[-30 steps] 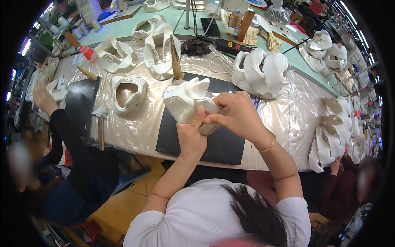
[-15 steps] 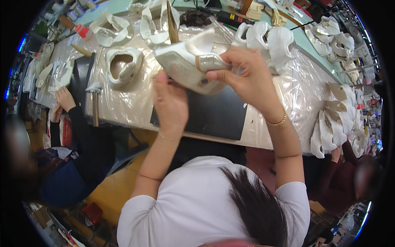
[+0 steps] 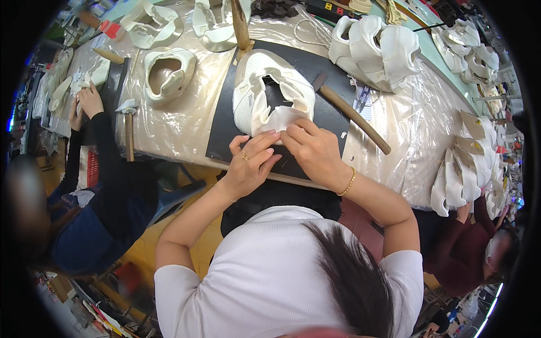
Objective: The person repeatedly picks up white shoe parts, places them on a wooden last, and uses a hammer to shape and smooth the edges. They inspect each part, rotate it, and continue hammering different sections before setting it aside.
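Observation:
A white shoe upper (image 3: 246,101) lies on a black board (image 3: 225,132) in front of me, its opening facing up and its rounded toe away from me. My left hand (image 3: 253,159) is closed on its near edge, fingertips pinching the material. Beside it, my right hand (image 3: 316,153) pinches the same edge, and the two hands' fingertips nearly meet. The fingers hide part of that edge. A hammer (image 3: 352,117) with a wooden handle rests to the right, its head next to the upper. Beyond the toe stands an upright wooden tool handle (image 3: 240,25).
Another upper (image 3: 151,84) sits left on the plastic-covered table (image 3: 191,135), near a second hammer (image 3: 129,135). Several nested uppers (image 3: 372,53) stand at the far right; more uppers (image 3: 459,163) are stacked at the right edge. A co-worker's hands (image 3: 90,101) handle pieces at left.
The shoe upper has come down from my raised right hand onto the board. Both hands have moved to its near edge, the right one down and left. The hammer on the right now shows.

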A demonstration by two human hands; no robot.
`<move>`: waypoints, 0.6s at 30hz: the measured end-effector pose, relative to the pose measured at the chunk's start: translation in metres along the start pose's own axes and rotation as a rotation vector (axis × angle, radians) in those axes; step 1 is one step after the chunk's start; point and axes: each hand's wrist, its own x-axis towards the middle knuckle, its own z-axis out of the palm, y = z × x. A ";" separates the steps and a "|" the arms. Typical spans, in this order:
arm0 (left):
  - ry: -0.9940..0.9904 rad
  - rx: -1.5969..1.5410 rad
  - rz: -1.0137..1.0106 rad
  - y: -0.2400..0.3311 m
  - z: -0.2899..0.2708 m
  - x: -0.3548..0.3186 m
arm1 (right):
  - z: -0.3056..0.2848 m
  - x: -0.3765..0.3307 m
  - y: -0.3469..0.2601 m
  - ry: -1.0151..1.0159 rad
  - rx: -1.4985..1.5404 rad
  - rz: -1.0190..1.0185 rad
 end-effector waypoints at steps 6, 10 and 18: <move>-0.089 0.196 -0.052 -0.001 -0.003 0.010 | -0.003 0.001 0.007 0.051 -0.024 -0.046; -0.129 0.220 -0.030 -0.001 -0.008 0.020 | -0.008 0.008 0.014 0.063 -0.001 -0.132; -0.131 0.246 0.023 -0.002 -0.011 0.027 | -0.011 0.012 0.033 -0.144 0.150 -0.155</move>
